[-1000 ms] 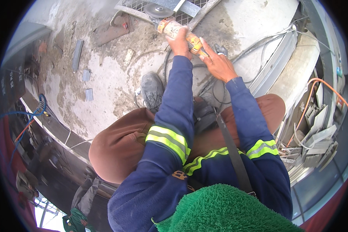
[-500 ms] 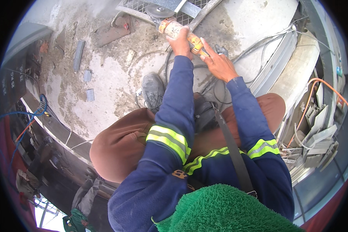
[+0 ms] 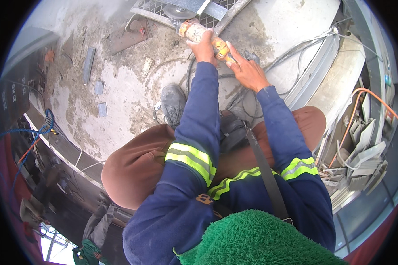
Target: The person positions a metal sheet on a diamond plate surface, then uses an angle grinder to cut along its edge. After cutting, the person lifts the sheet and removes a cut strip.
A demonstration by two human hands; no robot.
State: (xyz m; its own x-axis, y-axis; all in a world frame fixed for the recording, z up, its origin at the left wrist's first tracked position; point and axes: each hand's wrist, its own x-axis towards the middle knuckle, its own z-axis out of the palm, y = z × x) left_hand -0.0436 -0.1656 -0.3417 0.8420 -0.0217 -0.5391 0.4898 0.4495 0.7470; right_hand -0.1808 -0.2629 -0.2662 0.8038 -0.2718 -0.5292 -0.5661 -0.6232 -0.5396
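Note:
A dusty yellow-orange angle grinder is held out in front of me, both arms stretched forward. My left hand is closed around the grinder's body. Behind it, my right hand grips the rear handle, with its index finger lying along the side. The grinder's disc is at the edge of a flat grey metal strip. That strip rests on a framed metal grating. Whether the disc touches the strip, I cannot tell.
Dark cables loop over the concrete floor by my right arm. Cut metal pieces lie to the left, near a brown plate. Long metal channels and a pile of offcuts are at right. My shoe stands below the grinder.
The grinder and both hands have shifted very slightly to the left and away from me. Both hands keep their hold on it.

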